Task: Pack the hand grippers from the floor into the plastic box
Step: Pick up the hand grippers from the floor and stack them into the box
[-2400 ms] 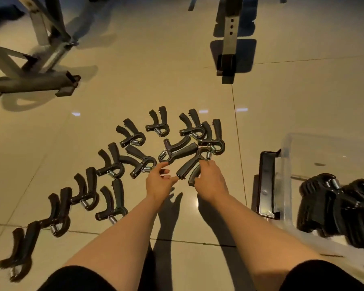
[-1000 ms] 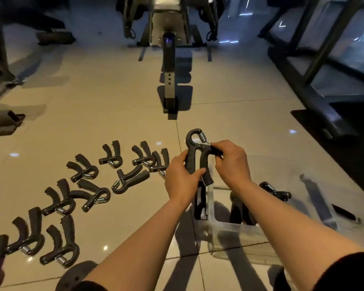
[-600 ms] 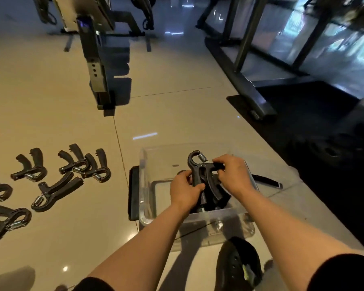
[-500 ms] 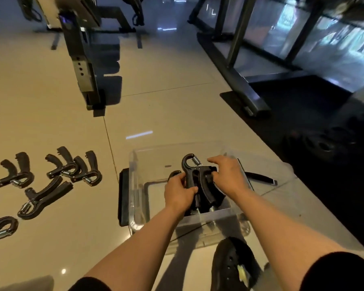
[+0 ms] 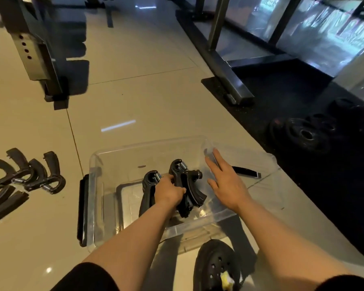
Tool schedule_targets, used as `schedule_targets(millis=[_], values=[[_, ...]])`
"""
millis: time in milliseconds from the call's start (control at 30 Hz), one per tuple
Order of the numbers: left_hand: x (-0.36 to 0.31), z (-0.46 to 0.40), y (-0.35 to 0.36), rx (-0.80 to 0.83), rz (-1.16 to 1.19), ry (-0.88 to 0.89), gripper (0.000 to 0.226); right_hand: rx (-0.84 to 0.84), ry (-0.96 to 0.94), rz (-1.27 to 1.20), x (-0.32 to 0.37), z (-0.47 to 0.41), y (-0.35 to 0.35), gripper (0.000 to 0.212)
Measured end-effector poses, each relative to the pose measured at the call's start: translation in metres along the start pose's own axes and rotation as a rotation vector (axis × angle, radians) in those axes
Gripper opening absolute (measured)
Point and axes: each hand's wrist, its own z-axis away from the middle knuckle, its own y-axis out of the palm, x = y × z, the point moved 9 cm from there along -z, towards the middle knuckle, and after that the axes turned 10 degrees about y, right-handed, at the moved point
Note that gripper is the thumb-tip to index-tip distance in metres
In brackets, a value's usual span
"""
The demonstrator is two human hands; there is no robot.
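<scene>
Nearest, glimpsed a black shoe point(image 5: 215, 267) on the tiled floor point(image 5: 147, 97), just this side of the plastic box point(image 5: 93, 198). Inside the box, saw the left hand point(image 5: 170, 192) with fingers point(image 5: 182, 191) curled round a hand gripper point(image 5: 187, 185), wrapped about its handles and setting it down beside another packed gripper point(image 5: 148, 190). Found the right hand point(image 5: 226, 181) hovering over the box's right side, fingers point(image 5: 213, 163) spread wide and straight, holding nothing.

Judged the gripper stiff and fairly light: hard moulded handles, a steel spring at the top, nothing fragile. Looked textured rather than slippery. Best taken round both handles together, as here, well clear of the coil, where a finger could get nipped.

Looked black all over, two curved handles splaying from a hooked head, silvery spring glinting there, a small knob sticking out to one side.

Farther left, spotted more grippers on the floor point(image 5: 29, 175), well apart from the box, not yet packed. Beyond, made out a bench leg point(image 5: 34, 51), a dark steel frame point(image 5: 223, 66) on black matting, and weight plates point(image 5: 305, 134) at far right.
</scene>
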Motion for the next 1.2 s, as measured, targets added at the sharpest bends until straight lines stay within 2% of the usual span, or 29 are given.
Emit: schedule_targets(millis=[100,233,333,433,533,633,733,867,1033,1200], values=[[0.001,-0.004,0.005,0.001,-0.067,0.038,0.048,-0.018,-0.004,-0.036,0.000,-0.001,0.000,0.059],[0.001,-0.008,0.012,-0.017,-0.154,0.113,0.022,-0.027,-0.006,-0.050,0.000,-0.002,-0.001,0.056],[0.009,-0.015,0.014,-0.029,-0.222,0.102,0.026,-0.025,-0.005,-0.064,-0.001,-0.002,-0.001,0.053],[0.011,-0.015,0.016,-0.003,-0.203,0.069,0.020,-0.024,-0.002,-0.072,-0.002,-0.001,-0.001,0.050],[0.014,-0.017,0.017,0.006,-0.200,0.074,0.024,-0.013,0.005,-0.074,-0.002,-0.002,-0.001,0.048],[0.020,-0.020,0.015,0.002,-0.184,0.073,0.016,-0.009,0.009,-0.079,-0.002,-0.001,-0.001,0.048],[0.024,-0.026,0.014,-0.028,-0.191,0.097,0.028,-0.012,0.012,-0.086,-0.002,-0.001,-0.001,0.048],[0.018,-0.026,0.016,-0.038,-0.174,0.101,0.017,-0.007,0.018,-0.107,-0.002,-0.001,-0.001,0.046],[0.028,-0.032,0.021,-0.023,-0.123,0.086,0.031,-0.009,0.018,-0.124,-0.005,-0.003,0.001,0.045],[0.052,-0.045,0.027,-0.021,-0.006,0.039,0.074,-0.022,0.011,-0.137,-0.006,-0.005,0.001,0.050]])
